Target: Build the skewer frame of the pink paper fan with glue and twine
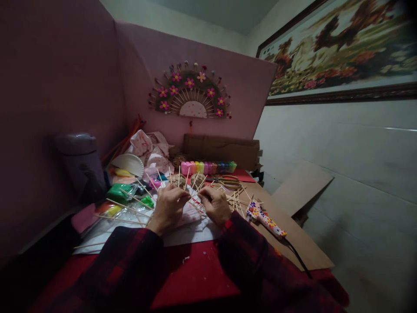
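Observation:
My left hand and my right hand face each other over the middle of the table, thumbs and fingertips pinched together. Whatever thin thing they pinch is too small to make out. Around and under them thin wooden sticks spread out like a fan. The sticks' inner ends are partly covered by my hands. Beneath lies a pale pink piece on white paper. Just behind my fingers sit balls of brown twine.
Loose sticks, scissors and a flowered glue gun with a black cord lie right. Bagged coloured clay and a purple tumbler stand left. Behind are a clay row, cardboard and a decorated fan.

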Available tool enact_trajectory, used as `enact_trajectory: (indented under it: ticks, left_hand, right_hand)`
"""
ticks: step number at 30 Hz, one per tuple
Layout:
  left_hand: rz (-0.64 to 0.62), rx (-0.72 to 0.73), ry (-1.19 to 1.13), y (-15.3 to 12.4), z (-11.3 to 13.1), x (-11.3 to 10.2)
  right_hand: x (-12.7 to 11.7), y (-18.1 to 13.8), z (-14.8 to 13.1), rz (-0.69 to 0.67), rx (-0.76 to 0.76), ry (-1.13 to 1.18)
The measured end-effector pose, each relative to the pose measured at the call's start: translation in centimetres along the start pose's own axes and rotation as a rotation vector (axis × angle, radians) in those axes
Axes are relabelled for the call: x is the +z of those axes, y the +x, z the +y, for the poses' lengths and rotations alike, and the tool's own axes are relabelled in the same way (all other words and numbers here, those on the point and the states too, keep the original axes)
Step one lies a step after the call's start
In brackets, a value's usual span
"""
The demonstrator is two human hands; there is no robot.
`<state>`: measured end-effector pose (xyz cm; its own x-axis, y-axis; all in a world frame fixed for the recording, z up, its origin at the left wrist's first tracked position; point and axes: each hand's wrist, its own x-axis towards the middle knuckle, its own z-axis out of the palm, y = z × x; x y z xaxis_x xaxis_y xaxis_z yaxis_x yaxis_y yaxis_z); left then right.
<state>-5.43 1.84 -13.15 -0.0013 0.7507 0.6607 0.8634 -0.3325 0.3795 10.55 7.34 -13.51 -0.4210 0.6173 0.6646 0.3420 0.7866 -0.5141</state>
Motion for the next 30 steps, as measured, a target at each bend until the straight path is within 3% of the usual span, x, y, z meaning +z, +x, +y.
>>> enact_trajectory:
  ticks: [3,7,9,12,17,24,30]
  left_hand:
    - [-0.051,-0.102,-0.24,0.2,0.2,-0.1]
    - [-0.159,-0.401,-0.823,0.4,0.7,-0.4]
    - [-0.097,-0.525,-1.027,0.5,0.8,-0.5]
    - [-0.017,-0.601,-1.166,0.6,0.8,-0.8]
    - [0.038,-0.557,-1.171,0.5,1.2,-0.9]
    - [-0.168,-0.526,-1.03,0.2,1.5,-0.1]
    - [-0.141,-0.568,-0.962,0.2,0.8,0.6]
  right_hand:
    - [0.1,-0.1,0.1,0.016,0.027,0.023]
    - [0.3,0.0,0.3,0.068,0.159,0.193]
    - [0.4,0.1,0.3,0.11,0.216,0.304]
    - [0.7,0.1,0.4,0.158,0.262,0.406]
    - [1.1,0.1,0.5,0.183,0.297,0.445]
    - [1.1,-0.2,-0.2,0.093,0.291,0.502]
    - [1.3,-0.5,-0.5,0.063,0.28,0.423]
